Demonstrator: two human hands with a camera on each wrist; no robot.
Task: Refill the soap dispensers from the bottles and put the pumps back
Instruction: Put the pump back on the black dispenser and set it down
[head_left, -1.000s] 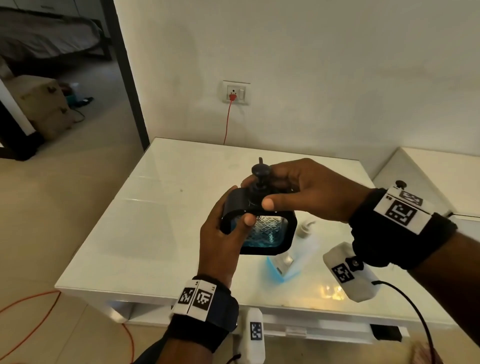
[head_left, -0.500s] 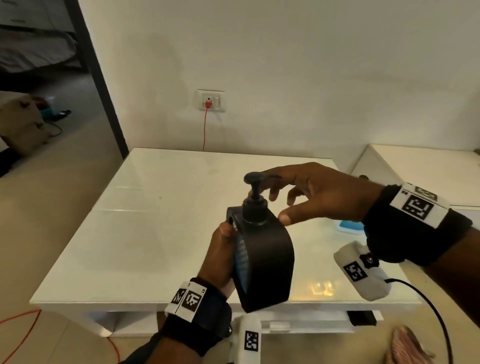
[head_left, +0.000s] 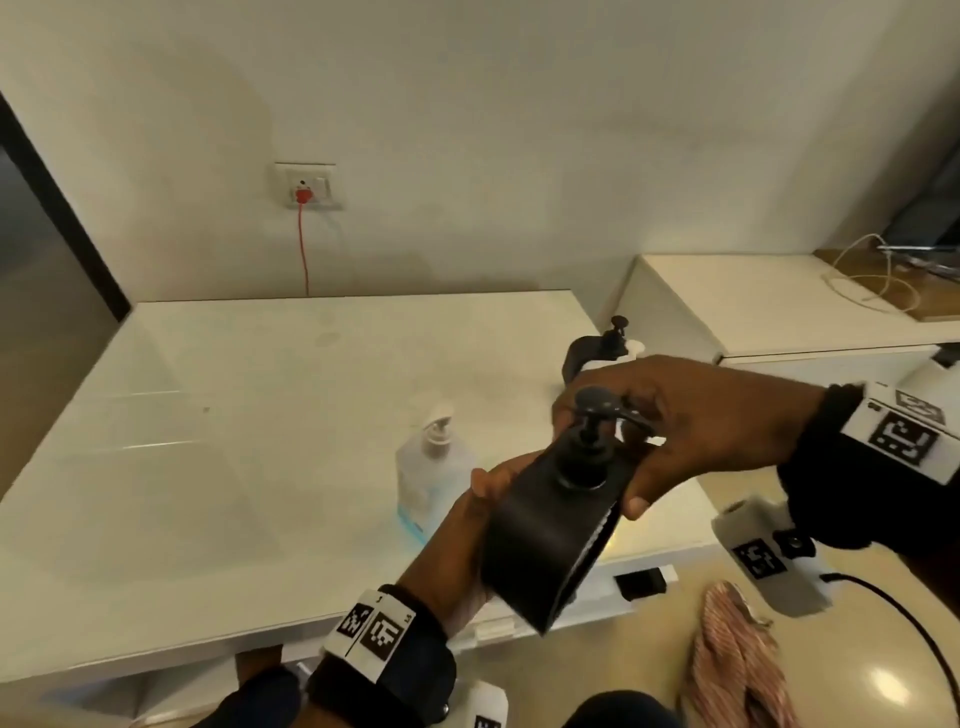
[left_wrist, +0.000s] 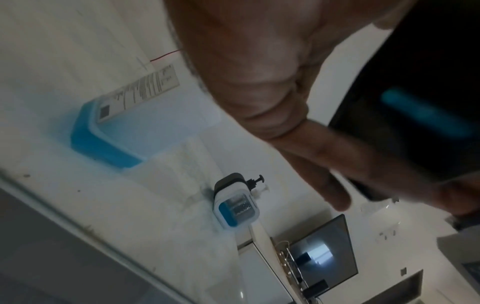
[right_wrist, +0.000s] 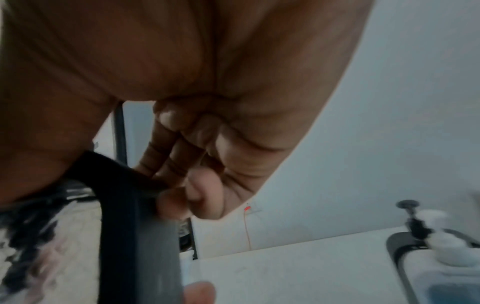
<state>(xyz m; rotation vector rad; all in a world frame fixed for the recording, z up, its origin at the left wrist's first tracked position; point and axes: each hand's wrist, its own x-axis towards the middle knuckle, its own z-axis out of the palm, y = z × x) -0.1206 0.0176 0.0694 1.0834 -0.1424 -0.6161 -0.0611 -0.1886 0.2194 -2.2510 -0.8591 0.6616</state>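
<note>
A black soap dispenser (head_left: 545, 545) with its black pump (head_left: 589, 447) seated on top is held tilted in the air over the white table's (head_left: 234, 441) front right corner. My left hand (head_left: 467, 530) grips its body from below and the left. My right hand (head_left: 701, 431) curls round its top beside the pump, thumb on the near side; the right wrist view shows thumb and fingers pinching the black body (right_wrist: 137, 226). A clear bottle (head_left: 434, 467) with blue soap and a white pump stands on the table. A second black dispenser (head_left: 592, 353) stands at the table's far right.
A white pump bottle (head_left: 631, 347) stands behind the second dispenser. A white side cabinet (head_left: 779, 306) with a coiled cable adjoins on the right. A pink striped cloth (head_left: 737, 654) lies on the floor. A red cable hangs from the wall socket (head_left: 306, 187).
The dispenser has moved right and tilted over. My right hand, spread above the pump before, now grips the dispenser's top. The view has swung right, showing the bottle and second dispenser.
</note>
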